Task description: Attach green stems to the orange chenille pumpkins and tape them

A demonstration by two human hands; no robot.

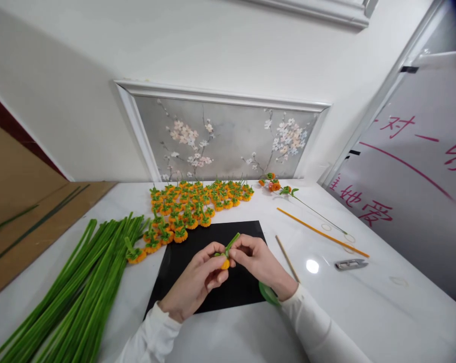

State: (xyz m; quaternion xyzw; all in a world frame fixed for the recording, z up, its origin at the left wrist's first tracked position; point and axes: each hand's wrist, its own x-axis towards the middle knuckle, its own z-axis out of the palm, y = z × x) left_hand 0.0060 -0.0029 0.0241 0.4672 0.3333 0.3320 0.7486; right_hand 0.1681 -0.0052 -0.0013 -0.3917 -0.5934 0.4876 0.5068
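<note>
We list: bench, smooth, glossy, stone-like; mat, smooth black; green stems, fuzzy, chenille-like; orange flower heads, similarly fuzzy; snips, shiny metal; slim stick, apparently wood; cardboard, matt; sleeves, soft cloth. We add the board, smooth, faintly glossy.

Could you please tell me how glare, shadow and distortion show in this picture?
Head view: round glare on the white table, right of the right hand; head view: soft grey shadow on the wall, upper left; head view: red-lettered board looks stretched, likely wide-lens distortion.
</note>
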